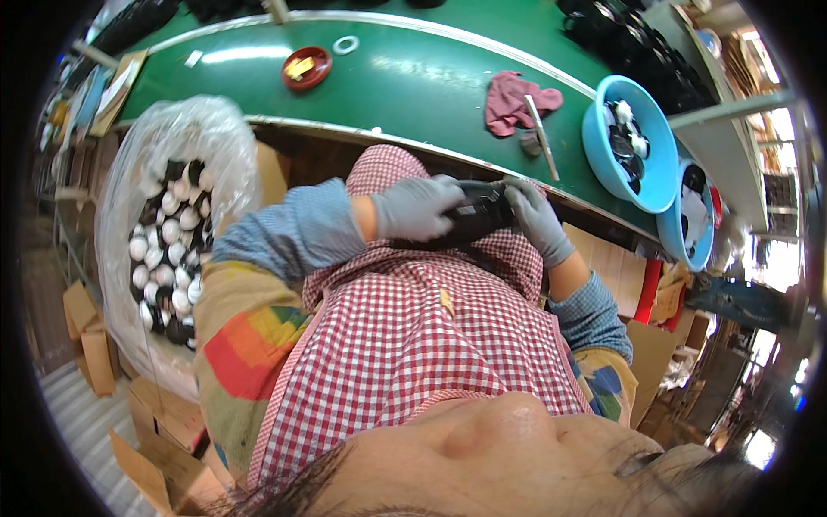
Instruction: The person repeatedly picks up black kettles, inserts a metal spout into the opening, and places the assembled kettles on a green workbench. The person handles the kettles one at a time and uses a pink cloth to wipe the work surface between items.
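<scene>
Over my lap I hold a dark black part (484, 209) between both hands; it looks curved and smooth, but its exact kind cannot be made out. My left hand (415, 208), in a grey glove, is closed on its left side, the fingers laid over it. The right hand (536, 222), gloved the same way, grips the other end with bent fingers. Below the part lies my red-and-white checked apron (422, 319). Both hands are just in front of the near edge of the green worktable (405, 99).
On the table are a red dish (317, 76) with a yellow item, a white ring (346, 45), a pink cloth (508, 95) and a metal bar (542, 138). Blue basins (594, 129) of black and white parts stand right. A plastic-lined box (121, 258) of similar parts is left.
</scene>
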Tool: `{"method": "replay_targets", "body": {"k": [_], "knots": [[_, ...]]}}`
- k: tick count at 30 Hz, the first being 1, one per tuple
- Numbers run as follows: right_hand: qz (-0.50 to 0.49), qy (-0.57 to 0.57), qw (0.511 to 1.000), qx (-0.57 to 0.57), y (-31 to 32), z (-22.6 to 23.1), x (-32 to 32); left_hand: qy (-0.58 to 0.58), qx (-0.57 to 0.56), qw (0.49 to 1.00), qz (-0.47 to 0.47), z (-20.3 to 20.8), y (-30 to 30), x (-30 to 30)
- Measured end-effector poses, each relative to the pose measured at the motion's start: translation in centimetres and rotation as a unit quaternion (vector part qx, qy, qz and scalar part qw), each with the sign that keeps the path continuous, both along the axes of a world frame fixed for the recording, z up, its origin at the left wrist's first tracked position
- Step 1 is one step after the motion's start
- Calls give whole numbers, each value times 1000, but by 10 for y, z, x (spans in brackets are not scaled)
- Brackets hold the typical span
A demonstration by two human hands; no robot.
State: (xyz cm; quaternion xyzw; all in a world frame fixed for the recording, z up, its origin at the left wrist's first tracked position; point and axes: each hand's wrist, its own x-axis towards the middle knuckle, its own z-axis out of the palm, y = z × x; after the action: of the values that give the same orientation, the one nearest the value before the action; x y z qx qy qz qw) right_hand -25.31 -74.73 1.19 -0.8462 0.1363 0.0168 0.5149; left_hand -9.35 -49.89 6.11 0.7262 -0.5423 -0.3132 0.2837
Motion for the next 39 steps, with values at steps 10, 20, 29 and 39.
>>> {"method": "replay_targets", "body": {"k": [10,20,29,39], "knots": [[-216,-36,953,209,-138,34,77,354,-146,883,271,-27,-113,277],[-142,-31,930,-339,-353,-5,256,41,-217,836,502,-114,-312,410],[-207,-73,889,-403,-450,-1,384,2,-295,826,480,-130,-286,354],[-299,-108,839,-442,-454,-30,377,231,-154,926,258,-157,-152,226]]}}
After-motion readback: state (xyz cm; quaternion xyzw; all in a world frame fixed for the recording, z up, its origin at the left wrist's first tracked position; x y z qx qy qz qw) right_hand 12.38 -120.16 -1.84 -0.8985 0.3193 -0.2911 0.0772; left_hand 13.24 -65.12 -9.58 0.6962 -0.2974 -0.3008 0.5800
